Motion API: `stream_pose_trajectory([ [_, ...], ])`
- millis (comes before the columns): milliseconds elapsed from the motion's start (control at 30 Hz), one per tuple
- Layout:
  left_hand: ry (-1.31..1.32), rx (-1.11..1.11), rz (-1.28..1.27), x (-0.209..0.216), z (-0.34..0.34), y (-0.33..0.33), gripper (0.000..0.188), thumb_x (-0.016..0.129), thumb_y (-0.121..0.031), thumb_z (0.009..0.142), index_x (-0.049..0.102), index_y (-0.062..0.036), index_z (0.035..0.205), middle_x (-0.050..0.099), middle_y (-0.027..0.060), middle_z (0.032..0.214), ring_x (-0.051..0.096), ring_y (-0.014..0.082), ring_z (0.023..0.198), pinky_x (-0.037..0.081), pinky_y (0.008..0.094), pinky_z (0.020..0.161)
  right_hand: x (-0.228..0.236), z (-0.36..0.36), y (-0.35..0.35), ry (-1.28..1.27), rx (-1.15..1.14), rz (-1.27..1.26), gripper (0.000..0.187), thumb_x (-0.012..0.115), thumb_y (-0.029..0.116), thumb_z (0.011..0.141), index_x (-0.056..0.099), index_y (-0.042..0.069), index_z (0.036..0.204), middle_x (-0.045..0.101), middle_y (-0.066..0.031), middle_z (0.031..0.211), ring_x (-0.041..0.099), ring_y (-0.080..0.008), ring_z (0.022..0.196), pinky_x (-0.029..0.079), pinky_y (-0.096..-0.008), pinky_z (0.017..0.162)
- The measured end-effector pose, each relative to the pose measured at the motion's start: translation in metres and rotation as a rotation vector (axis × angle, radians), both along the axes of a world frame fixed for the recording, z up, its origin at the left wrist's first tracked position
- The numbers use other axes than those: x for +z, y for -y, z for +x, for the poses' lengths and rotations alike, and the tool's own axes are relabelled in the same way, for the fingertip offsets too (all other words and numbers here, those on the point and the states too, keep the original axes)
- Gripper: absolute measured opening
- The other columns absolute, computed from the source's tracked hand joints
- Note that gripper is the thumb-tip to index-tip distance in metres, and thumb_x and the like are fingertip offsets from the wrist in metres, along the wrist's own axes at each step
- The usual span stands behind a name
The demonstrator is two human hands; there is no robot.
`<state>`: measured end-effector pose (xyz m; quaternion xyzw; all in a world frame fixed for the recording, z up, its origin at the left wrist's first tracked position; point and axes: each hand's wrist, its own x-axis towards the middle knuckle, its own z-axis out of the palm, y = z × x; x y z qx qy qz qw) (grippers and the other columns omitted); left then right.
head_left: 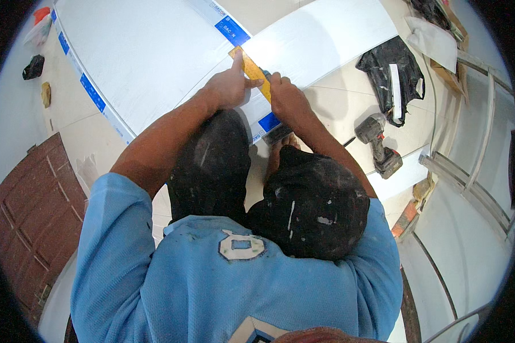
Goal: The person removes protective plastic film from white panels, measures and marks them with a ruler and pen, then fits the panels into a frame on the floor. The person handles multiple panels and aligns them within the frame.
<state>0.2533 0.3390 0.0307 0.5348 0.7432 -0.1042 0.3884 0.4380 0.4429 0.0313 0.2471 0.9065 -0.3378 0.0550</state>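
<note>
A yellow flat ruler [252,67] lies slantwise across a white panel [320,40] with blue-printed edge tape. My left hand [230,86] holds it down, index finger stretched to its far end and thumb against its side. Closed beside the ruler's right edge is my right hand [289,98], gripping a small tool with a teal end [266,73]. Most of that tool is hidden by the fingers, so its kind does not show. My foot [280,150] shows at the panel's near edge, between my bent knees.
Another wide white panel [137,46] spreads to the left. Right of me are a cordless drill [379,146], a black bag [392,63] with a white strip [395,91] on it, and a metal ladder [469,177]. A brown panelled door [37,217] is at left.
</note>
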Motion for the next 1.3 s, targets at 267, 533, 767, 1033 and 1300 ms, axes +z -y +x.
stream_pose_trajectory([
  [267, -0.041, -0.038, 0.018, 0.027, 0.008, -0.008, 0.038, 0.053, -0.042, 0.110, 0.065, -0.0344, 0.146, 0.011, 0.0323, 0.172, 0.063, 0.0378, 0.133, 0.049, 0.0425, 0.114, 0.004, 0.035, 0.006, 0.149, -0.028, -0.016, 0.017, 0.050, 0.010, 0.102, 0.049, -0.004, 0.112, 0.066, -0.0300, 0.103, 0.072, -0.0474, 0.092, 0.060, -0.0561, 0.077],
  [533, -0.045, 0.019, 0.078, -0.009, 0.003, 0.000, 0.062, 0.059, -0.007, 0.095, 0.063, -0.0407, 0.147, 0.002, 0.0356, 0.171, 0.072, 0.0376, 0.118, 0.061, 0.0396, 0.096, 0.021, 0.071, 0.007, 0.218, -0.008, -0.031, 0.020, 0.052, 0.013, 0.101, 0.049, -0.004, 0.111, 0.065, -0.0291, 0.102, 0.072, -0.0486, 0.092, 0.060, -0.0574, 0.077],
  [767, -0.057, 0.056, 0.071, -0.013, 0.002, 0.005, 0.065, 0.059, -0.003, 0.096, 0.064, -0.0447, 0.145, 0.002, 0.0351, 0.172, 0.071, 0.0398, 0.120, 0.062, 0.0417, 0.098, 0.026, 0.107, 0.016, 0.367, -0.042, -0.025, 0.029, 0.060, 0.016, 0.096, 0.051, 0.000, 0.120, 0.065, -0.0253, 0.111, 0.071, -0.0460, 0.100, 0.060, -0.0563, 0.080],
  [1033, -0.075, -0.063, 0.147, 0.003, 0.010, 0.001, 0.063, 0.054, -0.004, 0.099, 0.063, -0.0442, 0.146, 0.005, 0.0361, 0.171, 0.072, 0.0417, 0.118, 0.059, 0.0417, 0.102, 0.000, 0.097, 0.041, 0.031, -0.341, 0.119, 0.022, 0.057, 0.017, 0.100, 0.055, 0.003, 0.117, 0.063, -0.0200, 0.105, 0.070, -0.0423, 0.096, 0.060, -0.0543, 0.079],
  [1300, -0.114, -0.041, 0.148, -0.004, 0.008, 0.000, 0.067, 0.057, 0.000, 0.097, 0.063, -0.0455, 0.146, 0.006, 0.0362, 0.171, 0.073, 0.0407, 0.116, 0.061, 0.0409, 0.098, 0.004, 0.087, 0.034, 0.158, -0.230, 0.116, 0.019, 0.060, 0.015, 0.098, 0.057, 0.003, 0.112, 0.066, -0.0204, 0.109, 0.072, -0.0401, 0.100, 0.061, -0.0527, 0.081],
])
